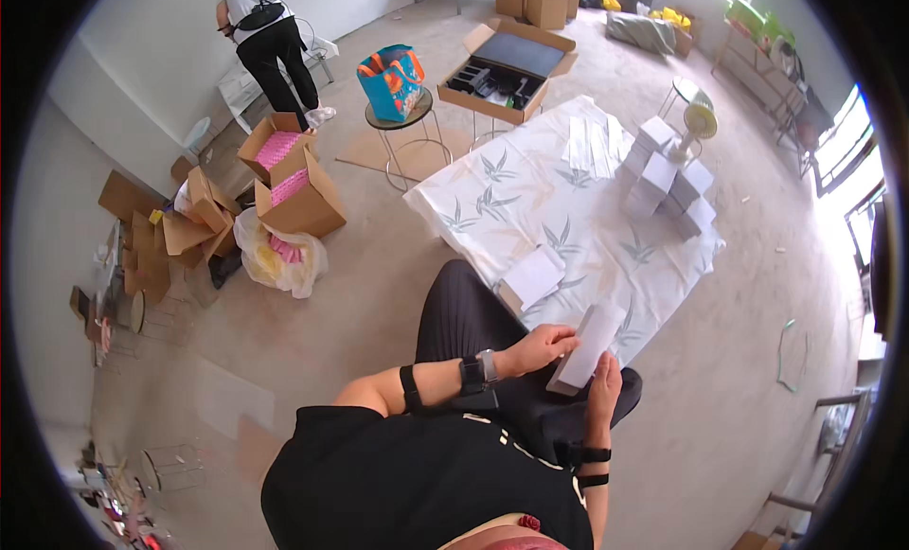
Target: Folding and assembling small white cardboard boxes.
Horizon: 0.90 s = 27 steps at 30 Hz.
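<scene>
While open cardboard boxes [327, 209] with pink packing stand at the left of the frame, beside a translucent plastic bag [289, 266], we see a blue tote bag [386, 88] on a round stool [409, 117] near the upper centre. Rightward, a white stack [532, 278] lies near the front edge of our leaf-patterned tablecloth [521, 226]. Below it, our left hand [542, 349], half curled, has its fingertips closed on the left side of a slim white carton [592, 342], right of lower centre above our lap. The carton's long axis slants from lower left to upper right, its far end pointing over the tablecloth. Our right hand [605, 384], loosely bent, holds its lower right edge. Toward the upper right, a pale yellow-green fan [701, 122] stands among small white boxes [653, 183].
</scene>
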Tool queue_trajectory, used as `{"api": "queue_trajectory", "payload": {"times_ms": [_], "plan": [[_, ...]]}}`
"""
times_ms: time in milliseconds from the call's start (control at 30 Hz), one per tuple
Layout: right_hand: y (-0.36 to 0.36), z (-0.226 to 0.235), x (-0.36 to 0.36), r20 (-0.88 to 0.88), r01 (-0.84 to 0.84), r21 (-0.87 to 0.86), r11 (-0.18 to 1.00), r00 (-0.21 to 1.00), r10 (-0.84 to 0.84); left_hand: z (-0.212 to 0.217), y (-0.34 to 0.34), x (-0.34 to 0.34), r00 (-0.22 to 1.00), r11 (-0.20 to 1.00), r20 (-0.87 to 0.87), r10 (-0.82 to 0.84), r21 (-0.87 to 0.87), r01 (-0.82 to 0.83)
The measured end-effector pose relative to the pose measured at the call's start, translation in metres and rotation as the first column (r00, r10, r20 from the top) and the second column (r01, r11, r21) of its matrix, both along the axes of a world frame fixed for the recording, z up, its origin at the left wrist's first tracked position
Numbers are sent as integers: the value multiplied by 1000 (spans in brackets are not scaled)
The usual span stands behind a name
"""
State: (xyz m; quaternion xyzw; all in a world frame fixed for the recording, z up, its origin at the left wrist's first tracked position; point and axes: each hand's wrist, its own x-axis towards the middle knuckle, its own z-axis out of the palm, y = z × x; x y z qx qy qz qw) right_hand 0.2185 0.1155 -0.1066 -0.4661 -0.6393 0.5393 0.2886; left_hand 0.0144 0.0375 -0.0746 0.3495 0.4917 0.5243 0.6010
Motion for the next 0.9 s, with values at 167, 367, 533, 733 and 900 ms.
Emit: {"api": "queue_trajectory", "payload": {"times_ms": [167,367,533,733,900], "plan": [[10,21,-20,-123,99,-32,995,987,-102,6,-6,0,989,996,123,78,21,-81],[18,28,-26,-27,106,130,986,994,-103,-4,-5,2,985,994,140,104,20,-108],[17,44,-26,78,124,253,960,986,-148,-3,10,-1,994,997,97,55,48,-60],[12,48,-68,185,-9,380,925,980,-67,-20,-8,-29,974,974,36,225,26,-226],[8,27,-40,154,120,413,903,968,-199,-20,10,-7,973,982,-139,186,47,-181]]}}
